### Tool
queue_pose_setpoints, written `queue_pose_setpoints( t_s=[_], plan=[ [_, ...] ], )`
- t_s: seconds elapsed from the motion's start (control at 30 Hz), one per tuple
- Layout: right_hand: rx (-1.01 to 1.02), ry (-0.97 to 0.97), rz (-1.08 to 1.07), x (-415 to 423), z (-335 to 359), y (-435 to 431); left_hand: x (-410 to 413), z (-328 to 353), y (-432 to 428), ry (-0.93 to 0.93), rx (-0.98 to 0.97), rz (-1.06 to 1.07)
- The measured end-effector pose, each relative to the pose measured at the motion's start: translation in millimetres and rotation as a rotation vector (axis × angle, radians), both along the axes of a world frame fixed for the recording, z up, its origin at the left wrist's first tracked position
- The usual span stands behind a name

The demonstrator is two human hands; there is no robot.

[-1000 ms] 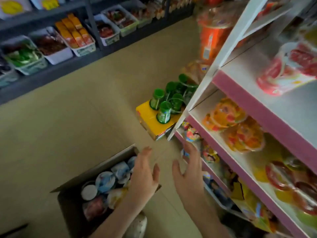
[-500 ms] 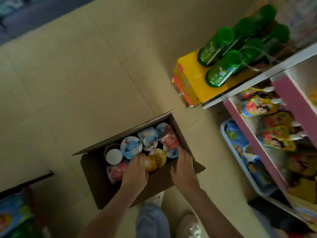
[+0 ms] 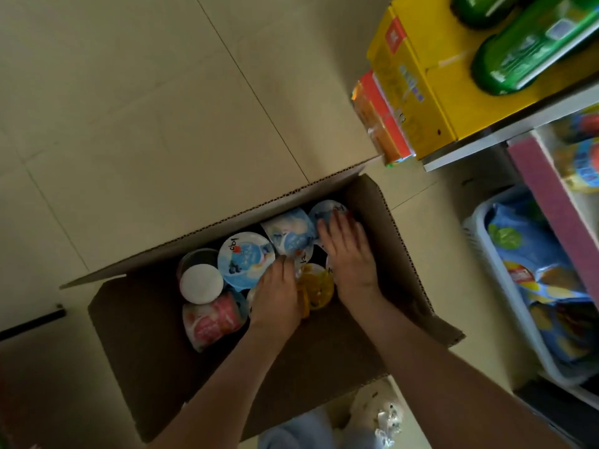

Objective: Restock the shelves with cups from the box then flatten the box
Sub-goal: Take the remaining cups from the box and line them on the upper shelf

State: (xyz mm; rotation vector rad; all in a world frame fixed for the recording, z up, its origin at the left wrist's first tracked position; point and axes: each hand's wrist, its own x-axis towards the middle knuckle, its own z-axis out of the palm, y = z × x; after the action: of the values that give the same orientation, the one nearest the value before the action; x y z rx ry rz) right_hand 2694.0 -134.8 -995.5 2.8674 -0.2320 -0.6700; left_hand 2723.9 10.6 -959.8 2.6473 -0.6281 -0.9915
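Note:
An open cardboard box (image 3: 402,254) stands on the tiled floor in front of me. Inside are several cups: blue-lidded cups (image 3: 244,260), a white-lidded cup (image 3: 201,283), a pink cup (image 3: 210,322) on its side and a yellow cup (image 3: 319,286). Both my hands are down in the box. My left hand (image 3: 275,299) covers a cup beside the yellow one, its fingers curled down round it. My right hand (image 3: 350,254) lies with straight fingers over the blue-lidded cups at the box's far right end.
A yellow carton (image 3: 421,92) with green bottles (image 3: 531,50) on top stands at the upper right by the white and pink shelf unit (image 3: 551,202). A white basket (image 3: 479,251) of blue packets sits under the shelf. My shoe (image 3: 376,413) is just behind the box.
My view has dropped from the shelves to the box. Both hands have gone down into it; the right hand moved from the box's near edge onto the far-right cups.

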Motion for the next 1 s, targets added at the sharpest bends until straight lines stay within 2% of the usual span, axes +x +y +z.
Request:
queue_pose_setpoints(
  t_s=[0.13, 0.3, 0.53, 0.63, 0.8, 0.93, 1.0],
  plan=[
    [-0.08, -0.116, 0.15, -1.3, -38.7, -27.8, -5.6, -16.8, -8.2, -0.022, -0.054, 0.039],
    [-0.006, -0.232, 0.122, -14.5, -28.8, -31.4, -9.1, -2.6, -19.0, -0.102, -0.079, -0.02],
    [0.416, -0.386, -0.173, -39.5, 120.2, -28.3, -9.4, 93.1, -45.5, -0.235, -0.112, -0.215],
    [0.469, -0.471, -0.279, -51.2, 196.2, -45.2, -5.5, 161.1, -69.5, -0.321, -0.232, -0.309],
    [0.593, -0.723, -0.391, -78.9, 305.8, -87.8, -9.6, 272.9, -119.8, -0.454, -0.496, -0.449],
    [0.801, -0.833, -0.485, -109.4, 376.3, -118.9, -21.5, 337.1, -156.4, -0.496, -0.647, -0.515],
    [0.985, -0.905, -0.551, -121.7, 408.4, -134.2, -23.8, 364.1, -175.1, -0.526, -0.715, -0.548]
  ],
)
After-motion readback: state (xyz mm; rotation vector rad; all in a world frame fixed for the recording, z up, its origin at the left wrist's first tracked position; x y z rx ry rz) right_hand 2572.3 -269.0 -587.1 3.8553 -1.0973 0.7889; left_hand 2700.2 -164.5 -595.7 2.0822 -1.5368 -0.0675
